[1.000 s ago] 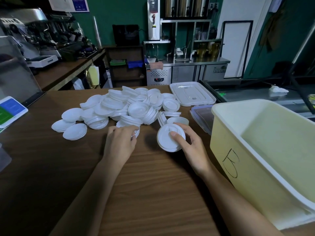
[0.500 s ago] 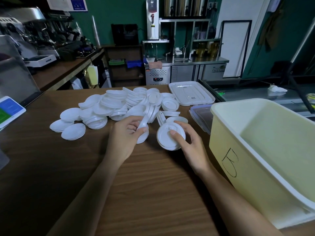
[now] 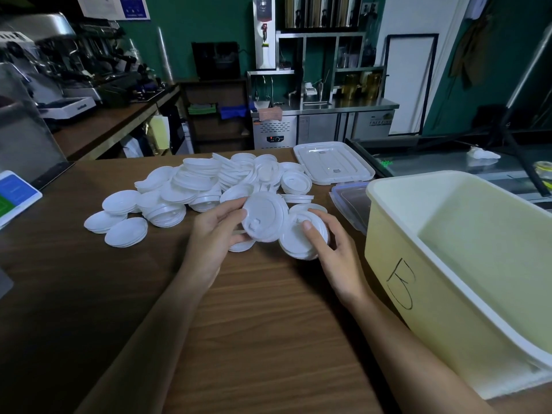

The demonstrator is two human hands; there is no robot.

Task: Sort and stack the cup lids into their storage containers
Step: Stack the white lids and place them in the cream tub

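A heap of white cup lids (image 3: 209, 186) covers the middle of the wooden counter (image 3: 254, 324). My left hand (image 3: 213, 234) grips one lid (image 3: 263, 216), tilted up on edge with its top facing me. Just to its right my right hand (image 3: 331, 249) holds a small stack of lids (image 3: 298, 237), thumb pressed on top. The lifted lid overlaps the left rim of that stack. A large pale yellow bin (image 3: 448, 264) with a handwritten mark stands at the right, nothing visible inside it.
A clear rectangular container lid (image 3: 333, 162) lies behind the heap, and a smaller box with a blue-rimmed lid (image 3: 348, 201) sits against the bin. A phone or tablet (image 3: 15, 195) lies at the left edge. Coffee machines and steel cabinets fill the background.
My left hand picked a lid out of the heap, lifted it and carried it right, up to the stack in my right hand. My right hand stayed in place.
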